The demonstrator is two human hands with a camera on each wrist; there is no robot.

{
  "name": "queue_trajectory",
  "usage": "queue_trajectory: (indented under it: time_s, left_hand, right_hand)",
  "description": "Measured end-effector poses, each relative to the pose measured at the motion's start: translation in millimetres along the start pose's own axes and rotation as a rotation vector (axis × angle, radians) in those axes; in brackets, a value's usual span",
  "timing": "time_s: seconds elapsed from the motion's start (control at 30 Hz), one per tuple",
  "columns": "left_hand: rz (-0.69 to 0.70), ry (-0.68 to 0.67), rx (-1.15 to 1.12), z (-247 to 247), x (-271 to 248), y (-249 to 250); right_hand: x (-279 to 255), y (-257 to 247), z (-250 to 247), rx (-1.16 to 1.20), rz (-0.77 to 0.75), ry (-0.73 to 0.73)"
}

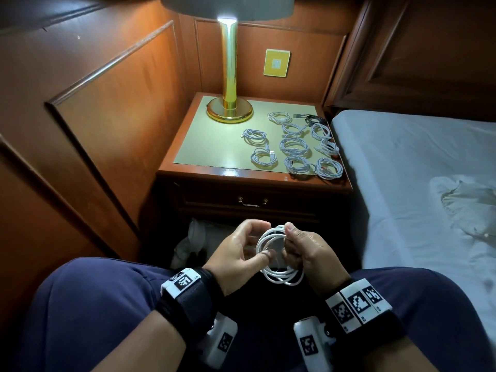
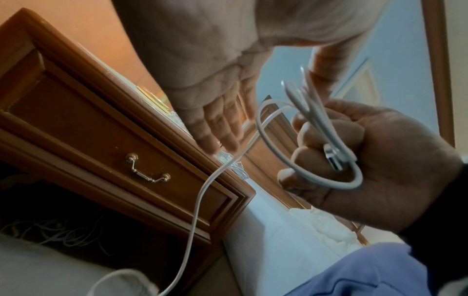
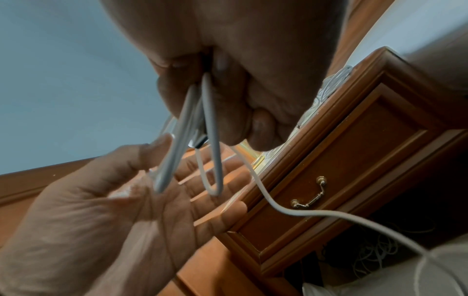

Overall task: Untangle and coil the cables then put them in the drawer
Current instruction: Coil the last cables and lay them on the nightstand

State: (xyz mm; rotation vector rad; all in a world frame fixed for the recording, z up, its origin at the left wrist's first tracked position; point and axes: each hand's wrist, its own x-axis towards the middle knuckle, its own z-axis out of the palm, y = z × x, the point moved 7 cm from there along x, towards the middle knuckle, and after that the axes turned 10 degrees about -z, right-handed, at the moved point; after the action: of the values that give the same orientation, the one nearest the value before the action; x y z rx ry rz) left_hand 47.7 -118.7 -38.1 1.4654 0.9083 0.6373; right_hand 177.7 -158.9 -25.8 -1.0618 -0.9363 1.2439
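A white cable is wound into a loose coil over my lap. My right hand grips the coil's loops in curled fingers, with the metal USB plug against them. My left hand lies beside the coil with its fingers straight, and its thumb touches the loops. A free tail of the cable hangs down from the coil toward the floor. The drawer in the nightstand is shut. Several coiled white cables lie on the nightstand top.
A brass lamp stands at the back of the nightstand. A black cable lies at its back right. Under the drawer an open compartment holds a tangle of cables and a white cloth. The bed is on the right.
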Motion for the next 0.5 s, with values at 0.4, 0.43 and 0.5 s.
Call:
queue_trajectory:
  time_s: [0.4, 0.43, 0.5]
  left_hand:
    - [0.014, 0.103, 0.787, 15, 4, -11]
    - [-0.047, 0.084, 0.815, 20, 4, -12]
    - [-0.148, 0.08, 0.79, 26, 5, -15]
  right_hand:
    - [5, 4, -7, -0.44, -0.066, 0.04]
    - [4, 2, -4, -0.444, -0.072, 0.037]
    - [3, 1, 1, -0.41, -0.07, 0.023]
